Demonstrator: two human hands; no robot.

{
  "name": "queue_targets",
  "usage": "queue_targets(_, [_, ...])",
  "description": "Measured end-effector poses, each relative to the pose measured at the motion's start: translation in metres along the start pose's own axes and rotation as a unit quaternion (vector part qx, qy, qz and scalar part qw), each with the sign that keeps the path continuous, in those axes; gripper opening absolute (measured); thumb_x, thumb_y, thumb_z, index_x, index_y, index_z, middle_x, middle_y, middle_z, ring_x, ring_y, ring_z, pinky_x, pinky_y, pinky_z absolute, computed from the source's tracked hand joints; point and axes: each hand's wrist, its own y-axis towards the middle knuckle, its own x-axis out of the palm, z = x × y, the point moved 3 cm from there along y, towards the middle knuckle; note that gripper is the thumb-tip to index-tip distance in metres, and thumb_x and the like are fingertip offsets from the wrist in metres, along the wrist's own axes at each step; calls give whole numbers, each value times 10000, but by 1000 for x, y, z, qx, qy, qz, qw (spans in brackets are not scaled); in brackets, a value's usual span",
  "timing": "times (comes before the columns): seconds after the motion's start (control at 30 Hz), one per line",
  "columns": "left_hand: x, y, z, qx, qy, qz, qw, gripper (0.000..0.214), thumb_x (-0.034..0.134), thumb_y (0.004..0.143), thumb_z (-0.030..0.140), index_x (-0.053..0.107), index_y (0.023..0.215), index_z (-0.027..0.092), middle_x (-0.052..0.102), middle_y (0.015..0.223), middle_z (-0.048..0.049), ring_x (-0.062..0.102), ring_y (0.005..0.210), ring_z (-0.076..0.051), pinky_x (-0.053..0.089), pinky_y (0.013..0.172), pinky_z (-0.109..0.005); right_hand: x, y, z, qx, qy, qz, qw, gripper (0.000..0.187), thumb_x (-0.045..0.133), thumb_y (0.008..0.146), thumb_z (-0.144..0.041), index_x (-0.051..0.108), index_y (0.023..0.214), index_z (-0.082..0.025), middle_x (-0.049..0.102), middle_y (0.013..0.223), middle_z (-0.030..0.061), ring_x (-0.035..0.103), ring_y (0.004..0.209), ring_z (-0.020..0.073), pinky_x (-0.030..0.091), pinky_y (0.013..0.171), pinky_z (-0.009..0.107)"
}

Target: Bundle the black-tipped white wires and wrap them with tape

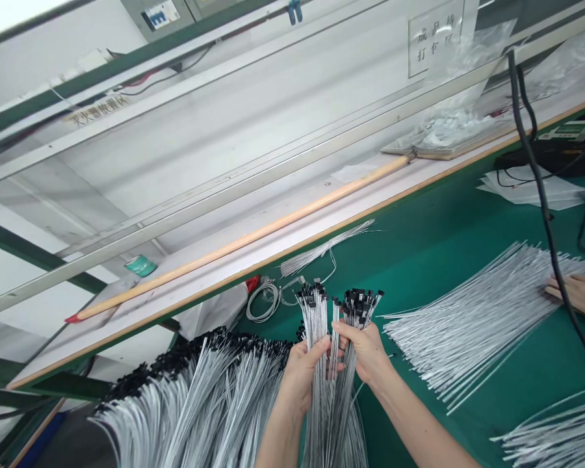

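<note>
My left hand (305, 367) is closed round a bundle of thin grey cables (315, 331) with small black connectors at the top. Just to its right, my right hand (363, 348) grips a second bundle of the same cables (348, 380), its black ends fanned out above my fingers. A few cables (335, 331) stand between the two bundles, near my right thumb. Both bundles hang downward and leave the bottom of the view. To the left lies a large pile of like cables (214, 396), black connectors along its upper edge.
Another person's hand (578, 292) rests on a spread of grey cables (482, 312) on the green tabletop (400, 253). More cables (560, 432) lie at lower right. A wooden pole (253, 237) lies along the shelf. A black cord (541, 188) hangs at right.
</note>
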Motion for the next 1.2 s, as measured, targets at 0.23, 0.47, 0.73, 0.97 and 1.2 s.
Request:
queue_targets(0.23, [-3, 0, 2, 19, 24, 24, 999, 280, 721, 632, 377, 660, 664, 105, 632, 664, -42, 593, 585, -125, 426, 508, -212, -7, 0, -2, -9, 26, 13, 1000, 272, 786, 483, -315, 578, 561, -158, 513, 419, -39, 472, 395, 117, 401, 426, 255])
queue_targets(0.47, [-7, 4, 0, 29, 38, 5, 999, 289, 687, 669, 395, 662, 728, 113, 546, 523, 24, 486, 418, -65, 369, 446, -196, -6, -6, -7, 20, 37, -26, 999, 317, 793, 501, -370, 565, 566, -159, 576, 478, 1, 528, 437, 144, 442, 450, 277])
queue_targets(0.73, [-4, 5, -2, 24, 18, 2, 1000, 258, 731, 615, 334, 593, 636, 117, 569, 478, 13, 472, 342, -71, 327, 377, -191, 4, -3, -7, -17, -1, -13, 1000, 301, 814, 444, -281, 570, 564, -152, 462, 356, -65, 400, 332, 84, 331, 379, 233])
queue_targets(0.97, [-3, 5, -2, 16, 24, -11, 1000, 287, 727, 618, 363, 620, 704, 111, 601, 498, -6, 510, 358, -86, 354, 386, -193, 5, -2, -4, -1, 1, 5, 1000, 243, 770, 471, -253, 548, 490, -155, 442, 329, -57, 387, 306, 94, 300, 355, 245])
queue_targets(1.2, [-3, 3, -4, 1, 14, 2, 1000, 327, 722, 617, 403, 634, 722, 107, 637, 563, -38, 579, 449, -129, 409, 459, -226, 1, -5, -7, -13, -17, 25, 999, 248, 778, 476, -251, 549, 452, -157, 453, 348, -50, 396, 351, 90, 337, 391, 245])
